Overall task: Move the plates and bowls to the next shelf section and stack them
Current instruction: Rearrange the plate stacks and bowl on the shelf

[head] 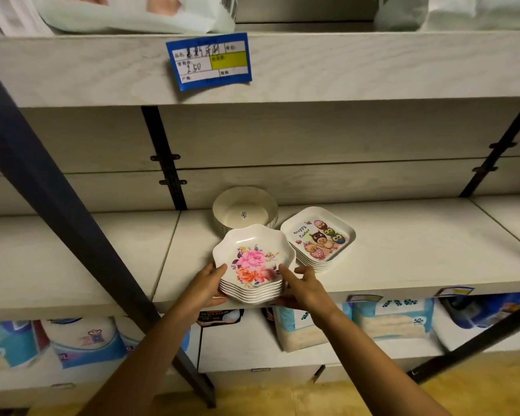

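At the near edge of the middle shelf [403, 250], we grip a stack of scalloped floral plates [254, 262] from both sides. Our left hand [206, 285] has its thumb on the top rim and its fingers curled under the left side, and our right hand [302, 291] does the same on the right. The stack juts a little over the shelf's front edge, and we cannot tell whether it rests on the board. Just right of it stands a stack of rectangular owl trays [318, 238], almost touching. Just behind is a stack of plain round bowls [243, 210]. A dark upright post [72, 223] crosses to the left. Wrapped packs [394, 322] fill the shelf below, and a blue price tag [209, 60] hangs above.
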